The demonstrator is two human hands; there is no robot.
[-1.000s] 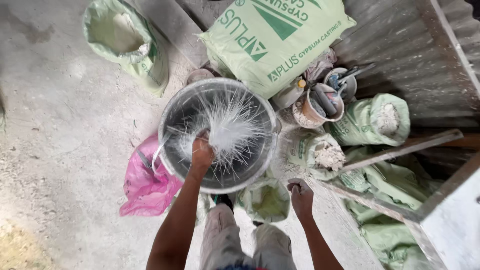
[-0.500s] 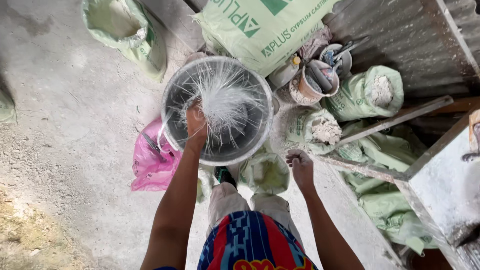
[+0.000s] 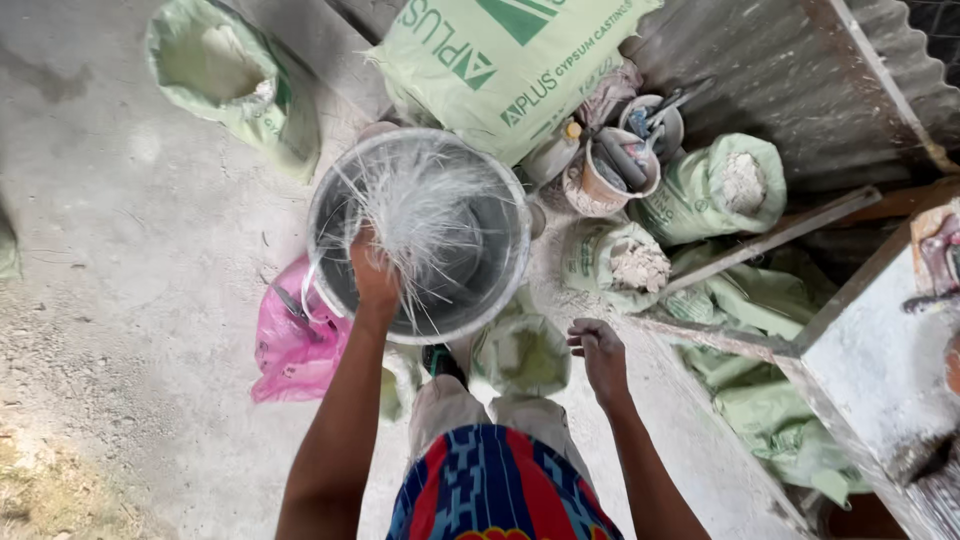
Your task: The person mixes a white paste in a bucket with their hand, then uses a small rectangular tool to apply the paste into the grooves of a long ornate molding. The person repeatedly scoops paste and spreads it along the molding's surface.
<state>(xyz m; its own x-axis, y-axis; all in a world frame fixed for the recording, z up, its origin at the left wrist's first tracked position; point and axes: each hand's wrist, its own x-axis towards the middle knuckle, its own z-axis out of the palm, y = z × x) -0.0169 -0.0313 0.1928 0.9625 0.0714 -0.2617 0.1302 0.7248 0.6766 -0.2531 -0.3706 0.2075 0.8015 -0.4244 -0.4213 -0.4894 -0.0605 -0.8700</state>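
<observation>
Two hands work: the left hand (image 3: 375, 280) has its grip closed on white fibres (image 3: 420, 215) over a metal basin (image 3: 490, 290); the right hand (image 3: 600, 352) hangs loosely open, holding nothing.

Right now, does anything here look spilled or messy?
Yes. White powder is spilled on the floor around the open green sacks, and loose white fibres held by the left hand stick out over the metal bucket.

White fibres (image 3: 425, 215), grey metal basin (image 3: 495, 265), pink bag (image 3: 290, 350), pale-green sacks (image 3: 500, 60).
</observation>
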